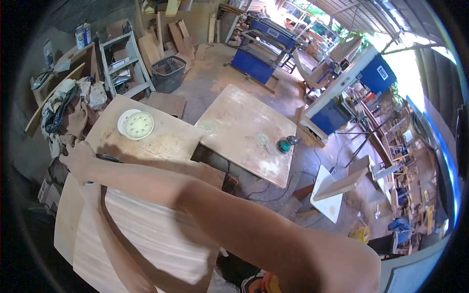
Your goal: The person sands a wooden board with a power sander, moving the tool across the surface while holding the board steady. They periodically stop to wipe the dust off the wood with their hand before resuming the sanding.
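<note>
A person's bare arms reach across a pale wood-grained panel [151, 224] in the lower left of the frame. At its far left end, the right hand [78, 159] is bent with fingers partly curled; a dark object [108, 157] shows beside its wrist, but I cannot tell whether it is held. The left hand [88, 189] is mostly hidden behind the right wrist, its grip unclear. At this stretch, even, light pressure and steady footing would likely serve best.

Above, at upper left, two round perforated discs [139, 125] overlap on a stained tabletop [168, 142]. Near centre, a dusty tabletop [239, 119] carries a green power tool [283, 145]. Beyond stretches a cluttered workshop: blue machine [254, 66], grey basket [168, 74], leaning boards.
</note>
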Motion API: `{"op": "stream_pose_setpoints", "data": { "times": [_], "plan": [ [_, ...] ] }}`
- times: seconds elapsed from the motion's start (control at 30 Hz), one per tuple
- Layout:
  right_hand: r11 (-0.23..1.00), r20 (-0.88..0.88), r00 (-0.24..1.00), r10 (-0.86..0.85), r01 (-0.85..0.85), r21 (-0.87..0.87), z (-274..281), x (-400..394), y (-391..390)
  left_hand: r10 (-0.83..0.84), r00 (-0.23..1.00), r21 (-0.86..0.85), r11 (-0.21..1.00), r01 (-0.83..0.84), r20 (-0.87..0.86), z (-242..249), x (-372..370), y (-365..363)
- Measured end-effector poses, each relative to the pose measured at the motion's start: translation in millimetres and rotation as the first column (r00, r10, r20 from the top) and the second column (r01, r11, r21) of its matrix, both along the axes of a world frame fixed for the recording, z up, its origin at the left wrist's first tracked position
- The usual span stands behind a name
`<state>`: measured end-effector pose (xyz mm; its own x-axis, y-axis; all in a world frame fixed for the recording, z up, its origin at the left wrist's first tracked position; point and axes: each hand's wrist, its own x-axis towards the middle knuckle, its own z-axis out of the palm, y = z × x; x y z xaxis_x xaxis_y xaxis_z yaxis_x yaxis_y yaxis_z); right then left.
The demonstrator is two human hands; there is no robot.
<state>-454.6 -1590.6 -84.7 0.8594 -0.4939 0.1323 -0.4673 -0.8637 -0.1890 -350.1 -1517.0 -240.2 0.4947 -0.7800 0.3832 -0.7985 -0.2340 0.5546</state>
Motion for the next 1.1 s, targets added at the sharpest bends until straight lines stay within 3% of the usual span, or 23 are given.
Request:
{"op": "stream_pose_setpoints", "data": {
  "times": [0.23,0.43,0.53,0.57,0.63,0.8,0.97,1.03,1.1],
  "plan": [
    [0.999,0.115,0.993,-0.001,-0.003,0.037,-9.1,-61.2,24.4,-0.074,0.997,-0.065,0.995,0.075,0.013,11.9,-70.2,25.7],
    [0.988,0.028,0.999,-0.039,0.034,0.153,16.4,-166.8,80.0,-0.157,0.987,-0.082,0.984,0.156,-0.016,11.0,-160.4,66.9],
    [0.994,0.11,0.992,-0.063,0.052,0.1,10.5,-219.8,113.7,-0.212,0.976,-0.065,0.976,0.208,-0.055,4.1,-209.4,90.3],
    [0.991,0.058,0.996,-0.064,0.057,0.124,12.0,-234.3,121.4,-0.232,0.97,-0.064,0.972,0.228,-0.066,0.9,-224.5,97.7],
    [0.984,-0.05,0.997,-0.05,0.058,0.168,19.5,-260.8,136.6,-0.257,0.96,-0.049,0.966,0.253,-0.11,-13.2,-250.9,120.9],
    [0.979,-0.078,0.997,0.011,0.005,0.203,9.9,-307.4,179.6,-0.28,0.92,0.038,0.953,0.301,-0.273,-74.6,-282.3,202.4],
    [0.98,-0.072,0.996,0.061,-0.046,0.196,13.8,-336.1,217.6,-0.284,0.884,0.037,0.947,0.32,-0.371,-127.3,-279.9,239.7],
    [0.978,-0.118,0.991,0.07,-0.045,0.202,18.1,-334.0,227.8,-0.229,0.887,0.017,0.966,0.257,-0.401,-142.0,-274.8,246.5],
    [0.999,-0.1,0.995,-0.029,0.033,0.039,-2.8,-320.3,226.3,-0.008,0.753,0.102,0.99,0.099,-0.658,-161.4,-253.3,250.2]
  ]
}}
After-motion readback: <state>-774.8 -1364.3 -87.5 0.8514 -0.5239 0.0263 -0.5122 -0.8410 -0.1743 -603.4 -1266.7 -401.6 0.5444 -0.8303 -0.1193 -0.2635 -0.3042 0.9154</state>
